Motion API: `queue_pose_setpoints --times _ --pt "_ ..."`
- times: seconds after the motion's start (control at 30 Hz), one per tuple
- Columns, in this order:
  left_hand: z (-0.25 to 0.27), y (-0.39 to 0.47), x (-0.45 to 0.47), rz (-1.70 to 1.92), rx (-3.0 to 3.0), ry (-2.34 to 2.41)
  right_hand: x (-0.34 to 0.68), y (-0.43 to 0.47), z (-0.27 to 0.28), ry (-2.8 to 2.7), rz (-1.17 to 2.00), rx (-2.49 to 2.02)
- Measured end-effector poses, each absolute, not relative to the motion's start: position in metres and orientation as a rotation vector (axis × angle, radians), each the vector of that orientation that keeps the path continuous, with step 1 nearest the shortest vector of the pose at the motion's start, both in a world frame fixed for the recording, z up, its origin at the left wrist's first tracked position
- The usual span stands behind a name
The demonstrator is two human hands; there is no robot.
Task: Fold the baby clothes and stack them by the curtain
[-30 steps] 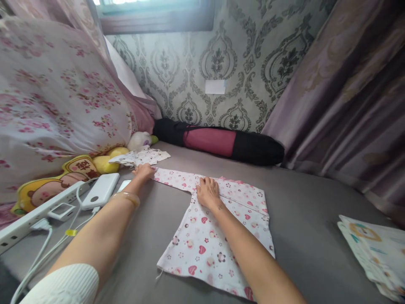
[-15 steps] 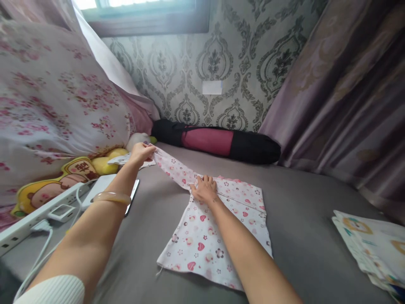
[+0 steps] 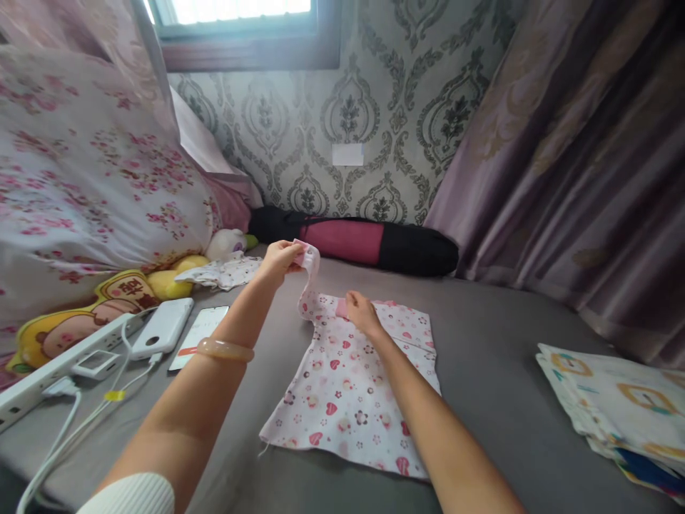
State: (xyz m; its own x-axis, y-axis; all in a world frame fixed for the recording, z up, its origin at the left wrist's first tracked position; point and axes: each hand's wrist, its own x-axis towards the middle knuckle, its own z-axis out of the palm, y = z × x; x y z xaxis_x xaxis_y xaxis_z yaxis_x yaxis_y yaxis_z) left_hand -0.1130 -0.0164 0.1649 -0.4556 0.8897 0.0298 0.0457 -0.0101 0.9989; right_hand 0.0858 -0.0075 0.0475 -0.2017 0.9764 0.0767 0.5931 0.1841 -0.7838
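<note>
A white baby garment (image 3: 347,400) printed with pink hearts and small flowers lies spread on the grey bed sheet. My left hand (image 3: 283,258) pinches the end of its long strip or sleeve, lifted off the bed and curling down toward the body of the cloth. At the top edge of the garment, my right hand (image 3: 361,310) is closed, with its fingers curled beside a small pink patch. The fabric seems to be caught between these fingers, though the tips are partly hidden. A loose thread hangs from the lower left corner.
At left lie a phone (image 3: 200,337), a white power bank (image 3: 163,328), a power strip (image 3: 64,371) with cables, and plush toys (image 3: 80,321). Another printed cloth (image 3: 227,271) sits behind. A long black and red bag (image 3: 342,241) lies along the wall. Folded cloths (image 3: 615,400) are stacked at right.
My left hand has moved right with the strip's end, which now bends instead of stretching straight. My right hand has gone from lying flat on the cloth to curled fingers.
</note>
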Motion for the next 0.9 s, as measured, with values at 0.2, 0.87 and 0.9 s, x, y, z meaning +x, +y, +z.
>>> queue_pose_setpoints --times 0.2,0.87,0.9 --pt "0.128 -0.018 -0.061 1.494 1.021 1.476 0.138 -0.018 0.046 -1.025 1.509 -1.369" --pt "0.029 -0.047 0.011 1.229 1.303 1.422 0.158 -0.038 0.042 -0.903 1.552 -1.433" --pt "0.029 -0.049 0.009 1.226 1.325 1.453 0.157 -0.038 0.042 -0.912 1.551 -1.435"
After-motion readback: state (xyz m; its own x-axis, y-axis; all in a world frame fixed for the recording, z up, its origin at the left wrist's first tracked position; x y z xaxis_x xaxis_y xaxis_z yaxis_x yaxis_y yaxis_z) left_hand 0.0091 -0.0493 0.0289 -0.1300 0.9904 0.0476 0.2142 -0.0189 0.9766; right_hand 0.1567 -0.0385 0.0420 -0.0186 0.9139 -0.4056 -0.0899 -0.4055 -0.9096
